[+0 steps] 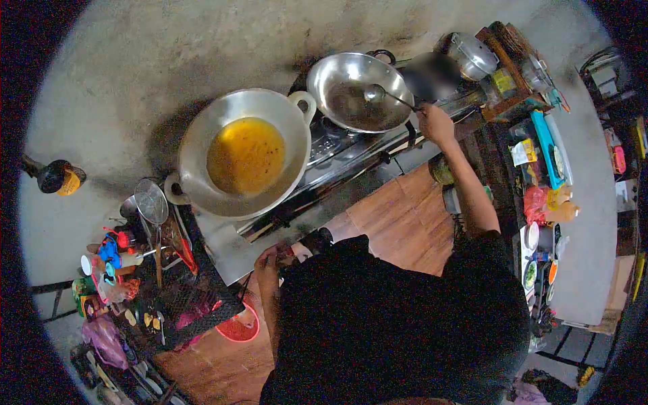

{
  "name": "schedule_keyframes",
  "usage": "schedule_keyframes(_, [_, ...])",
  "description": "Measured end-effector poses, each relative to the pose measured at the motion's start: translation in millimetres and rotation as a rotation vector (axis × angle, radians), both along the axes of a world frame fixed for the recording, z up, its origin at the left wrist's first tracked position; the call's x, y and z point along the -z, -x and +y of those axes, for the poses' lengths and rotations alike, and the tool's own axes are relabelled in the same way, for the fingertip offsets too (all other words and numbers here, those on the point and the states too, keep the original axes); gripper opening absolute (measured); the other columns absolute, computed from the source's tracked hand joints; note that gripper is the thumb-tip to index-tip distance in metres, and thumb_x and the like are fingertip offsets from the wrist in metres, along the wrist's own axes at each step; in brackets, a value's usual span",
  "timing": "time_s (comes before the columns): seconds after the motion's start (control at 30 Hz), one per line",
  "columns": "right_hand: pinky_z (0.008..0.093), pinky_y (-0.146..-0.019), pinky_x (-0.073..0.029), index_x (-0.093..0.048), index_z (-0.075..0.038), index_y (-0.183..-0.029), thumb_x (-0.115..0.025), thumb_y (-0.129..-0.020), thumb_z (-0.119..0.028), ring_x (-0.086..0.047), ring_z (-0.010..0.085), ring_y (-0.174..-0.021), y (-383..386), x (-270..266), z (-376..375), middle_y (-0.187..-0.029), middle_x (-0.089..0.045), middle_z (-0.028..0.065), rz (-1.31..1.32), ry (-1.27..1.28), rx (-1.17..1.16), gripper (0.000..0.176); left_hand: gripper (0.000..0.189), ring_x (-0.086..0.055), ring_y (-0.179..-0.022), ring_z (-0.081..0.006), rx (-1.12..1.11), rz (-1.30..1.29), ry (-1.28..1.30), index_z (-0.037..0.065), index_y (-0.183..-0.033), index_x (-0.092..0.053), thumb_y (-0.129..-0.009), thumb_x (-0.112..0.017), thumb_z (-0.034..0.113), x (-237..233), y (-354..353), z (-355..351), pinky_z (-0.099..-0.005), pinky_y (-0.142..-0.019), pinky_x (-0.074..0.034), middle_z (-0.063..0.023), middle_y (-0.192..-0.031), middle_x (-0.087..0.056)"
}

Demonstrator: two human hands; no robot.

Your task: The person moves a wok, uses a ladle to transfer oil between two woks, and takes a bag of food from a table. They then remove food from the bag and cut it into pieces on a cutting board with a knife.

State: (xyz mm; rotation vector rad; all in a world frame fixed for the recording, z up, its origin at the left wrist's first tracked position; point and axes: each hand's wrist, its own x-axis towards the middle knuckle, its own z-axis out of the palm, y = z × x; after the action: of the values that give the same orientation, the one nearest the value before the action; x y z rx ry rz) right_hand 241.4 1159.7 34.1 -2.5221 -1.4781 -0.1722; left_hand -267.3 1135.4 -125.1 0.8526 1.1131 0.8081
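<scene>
My right hand [435, 125] is closed round the dark handle of a metal ladle [374, 93]. The ladle's bowl hangs over the inside of a shiny wok [337, 84] on the stove, with a dark patch at its bottom. My left hand [268, 262] is low by the front edge of the counter, close to a small pale and red item [300, 252]; its fingers are too unclear to make out any grip. Between the hands, a bigger wide pan [196, 138] with two loop handles holds yellow-brown liquid [246, 155].
Left of the big pan, a wire strainer [151, 201] and other utensils lie on a dark rack. Beneath it a red bucket [239, 325] stands on the tiled floor. A lidded pot [472, 57] is at the back right. A side table carries a blue tray [547, 148], bags and small bowls.
</scene>
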Motion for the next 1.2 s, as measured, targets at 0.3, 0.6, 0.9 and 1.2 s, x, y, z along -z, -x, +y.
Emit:
schedule_keyframes(0.3, [0.0508,-0.068,-0.05,-0.059,-0.011,-0.101,-0.052,-0.085,-0.023,-0.062,0.0413,-0.078,-4.4,22.2,28.7,-0.082,-0.064,0.0204,-0.091,0.113,0.08,0.021,0.024,-0.062,-0.078,-0.0163,0.075,0.079,0.038,-0.002,-0.099,-0.065,-0.091,-0.052,0.016,2.5,4.3,7.3,-0.0263,-0.073,-0.048,-0.0083,-0.089,-0.067])
schedule_keyframes(0.6, [0.0474,-0.076,-0.05,-0.063,-0.011,-0.102,-0.059,-0.077,-0.024,-0.062,0.0377,-0.09,-19.6,43.1,49.5,-0.095,-0.064,0.0196,0.089,0.215,0.068,0.029,0.028,-0.062,-0.081,-0.0181,0.078,0.108,-0.018,-0.002,-0.105,-0.063,-0.088,-0.056,0.019,6.4,11.5,6.6,-0.0284,-0.073,-0.05,-0.0104,-0.097,-0.066])
schedule_keyframes(0.9, [0.0438,-0.077,-0.051,-0.066,-0.012,-0.1,-0.061,-0.075,-0.026,-0.064,0.0347,-0.091,-13.5,23.5,54.4,-0.099,-0.065,0.0172,0.129,0.387,0.03,0.029,0.027,-0.062,-0.079,-0.0186,0.091,0.082,0.024,-0.002,-0.102,-0.063,-0.089,-0.055,0.02,-26.8,-17.3,6.8,-0.0289,-0.068,-0.05,-0.0095,-0.092,-0.066])
schedule_keyframes(1.2, [0.0453,-0.071,-0.053,-0.066,-0.01,-0.091,-0.058,-0.077,-0.024,-0.064,0.0355,-0.085,-8.9,64.4,75.8,-0.091,-0.066,0.0192,-0.003,0.243,-0.001,0.022,0.026,-0.063,-0.082,-0.0193,0.019,0.057,0.039,-0.002,-0.105,-0.063,-0.09,-0.053,0.017,-16.0,-10.9,-2.3,-0.0297,-0.072,-0.05,-0.0103,-0.094,-0.066])
